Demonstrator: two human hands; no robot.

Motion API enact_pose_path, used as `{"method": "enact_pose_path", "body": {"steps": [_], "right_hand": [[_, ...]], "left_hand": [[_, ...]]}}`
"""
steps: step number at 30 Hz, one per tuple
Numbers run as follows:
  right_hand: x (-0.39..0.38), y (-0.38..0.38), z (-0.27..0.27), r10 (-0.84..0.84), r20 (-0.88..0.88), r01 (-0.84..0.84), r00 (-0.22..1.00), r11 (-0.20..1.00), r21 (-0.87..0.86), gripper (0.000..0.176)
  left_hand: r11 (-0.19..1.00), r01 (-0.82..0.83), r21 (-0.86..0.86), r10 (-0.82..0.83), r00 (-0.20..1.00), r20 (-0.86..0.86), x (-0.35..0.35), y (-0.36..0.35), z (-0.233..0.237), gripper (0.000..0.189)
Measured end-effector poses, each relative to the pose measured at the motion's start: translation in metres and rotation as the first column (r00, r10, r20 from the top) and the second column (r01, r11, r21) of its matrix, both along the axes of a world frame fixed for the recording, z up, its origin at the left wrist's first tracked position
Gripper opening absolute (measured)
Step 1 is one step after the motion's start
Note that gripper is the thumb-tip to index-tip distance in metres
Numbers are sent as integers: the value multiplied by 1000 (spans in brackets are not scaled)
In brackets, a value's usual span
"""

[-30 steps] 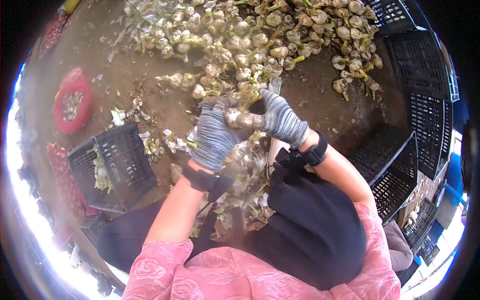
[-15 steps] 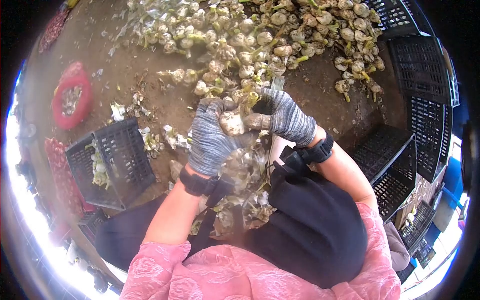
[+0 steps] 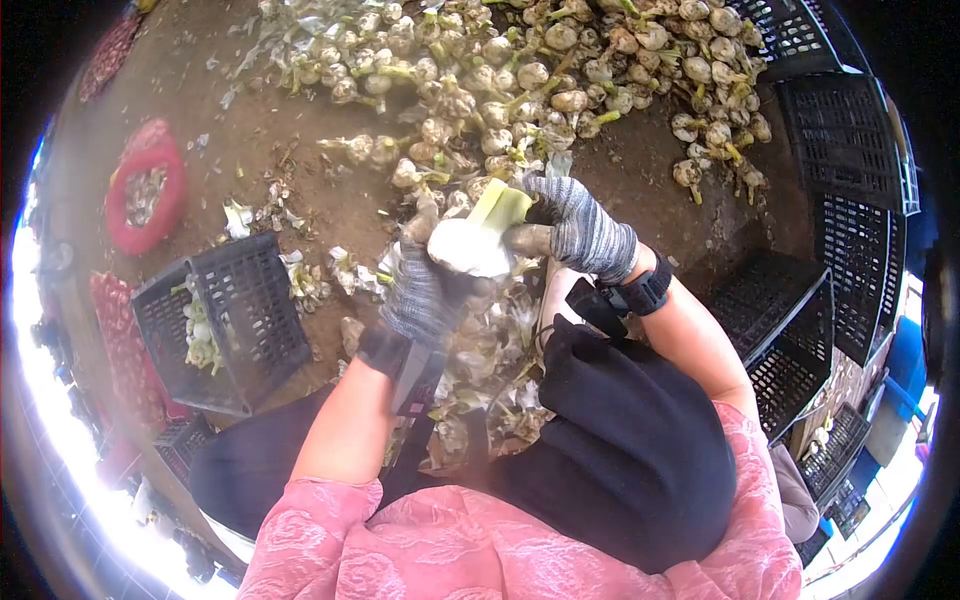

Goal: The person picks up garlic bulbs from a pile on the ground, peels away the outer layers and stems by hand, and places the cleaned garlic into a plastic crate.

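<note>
A garlic bulb (image 3: 472,247) with clean white skin and a short pale-green stem is in front of me, over my lap. My left hand (image 3: 415,285), in a grey knit glove with soiled fingertips, is closed round its left and lower side. Gloved the same way, my right hand (image 3: 585,232) has its thumb against the bulb's right side by the stem, fingers curled behind it. Some fingers of both hands are hidden. Just beyond lies a heap of soil-stained garlic bulbs (image 3: 530,75) with stems. Loose garlic skins (image 3: 490,375) are piled between my legs.
A black crate (image 3: 250,330) holding some garlic stands at the left. Near it are a red mesh bag (image 3: 145,235), rolled open, and another filled one (image 3: 130,340). Several black crates (image 3: 840,130) line the right side, one (image 3: 770,320) beside my right arm.
The bulb's dirty outer skin has come off, and white skin and a pale stem now show. My left hand has lowered slightly; the bulb is tilted.
</note>
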State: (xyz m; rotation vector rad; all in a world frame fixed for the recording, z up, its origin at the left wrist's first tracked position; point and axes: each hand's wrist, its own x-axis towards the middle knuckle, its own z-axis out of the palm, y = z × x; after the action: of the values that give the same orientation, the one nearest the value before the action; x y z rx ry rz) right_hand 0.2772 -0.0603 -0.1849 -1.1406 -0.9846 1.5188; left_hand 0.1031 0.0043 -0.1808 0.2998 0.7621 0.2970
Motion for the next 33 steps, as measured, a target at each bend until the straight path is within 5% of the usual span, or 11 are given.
{"method": "enact_pose_path", "body": {"steps": [3, 7, 9, 13, 15, 18, 21, 28, 29, 31, 33], "right_hand": [[-6, 0, -1, -72, -159, 74, 985, 997, 7, 22], [-12, 1, -9, -143, 63, 132, 988, 981, 145, 15], [-8, 0, -10, -113, -22, 114, 993, 992, 44, 17], [-7, -1, -8, -199, -108, 189, 974, 978, -91, 21], [-7, -3, -6, -195, -359, 95, 913, 956, -278, 22], [-7, -4, -1, -160, -153, 121, 975, 964, -235, 21], [-5, 1, -18, -500, -505, 348, 704, 862, -368, 16], [0, -7, -45, -310, -57, 304, 949, 948, -100, 32], [-4, -5, -42, -188, -219, 148, 958, 971, -187, 44], [-6, -5, -29, 15, 307, 61, 952, 970, -236, 49], [2, 4, -9, 57, 489, 20, 870, 988, -150, 50]], "left_hand": [[989, 89, 122, -107, 983, 147, -7, 8, -21, 65], [966, -50, 255, 49, 999, 10, -14, 10, -42, 59], [681, 28, 732, 108, 985, -137, -9, 3, -26, 46], [904, 106, 414, -60, 990, -124, -13, 9, -1, 51], [892, 107, 440, -57, 991, -125, -18, 15, -12, 69], [841, 177, 512, -199, 980, -11, -21, 18, -9, 55], [823, 254, 509, -321, 946, 46, -32, 17, -17, 55], [780, 185, 597, -179, 981, -69, -24, 14, -19, 78], [760, 176, 626, -169, 983, -71, -27, 17, -22, 77], [737, 170, 655, -158, 984, -77, -29, 21, -22, 75], [685, 258, 681, -246, 962, -118, -28, 24, -18, 75]]}}
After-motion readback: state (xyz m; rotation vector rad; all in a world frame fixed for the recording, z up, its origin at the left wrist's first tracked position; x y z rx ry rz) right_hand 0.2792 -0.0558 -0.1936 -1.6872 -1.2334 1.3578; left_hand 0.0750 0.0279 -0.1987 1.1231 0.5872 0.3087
